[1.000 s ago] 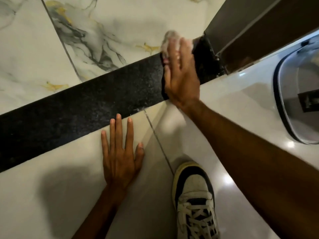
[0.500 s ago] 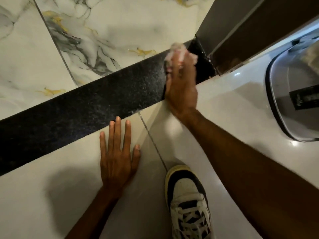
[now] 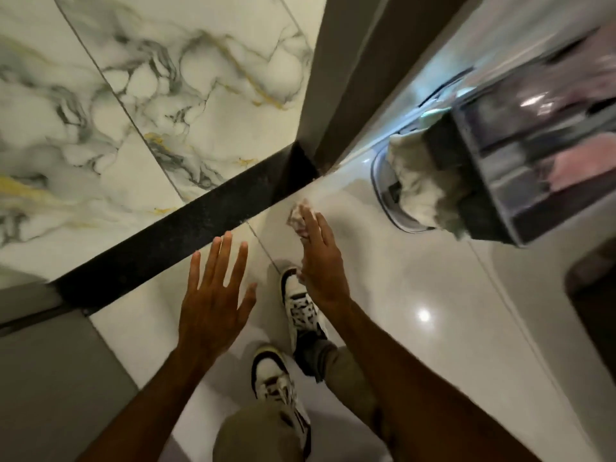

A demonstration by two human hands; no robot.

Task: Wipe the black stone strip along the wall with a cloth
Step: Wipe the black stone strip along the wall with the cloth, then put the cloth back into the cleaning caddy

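Where the black stone strip [image 3: 173, 241] runs along the marble wall's foot, we see our right hand [image 3: 321, 261] off it, fingers extended around a crumpled cloth [image 3: 297, 219]; our left hand [image 3: 213, 295] hovers empty, fingers spread wide.

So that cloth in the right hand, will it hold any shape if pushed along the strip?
Probably not. The cloth looks crumpled and bunched under the right hand, so it is likely soft, floppy and light. It would probably fold or drag against the black stone strip unless pressed flat.
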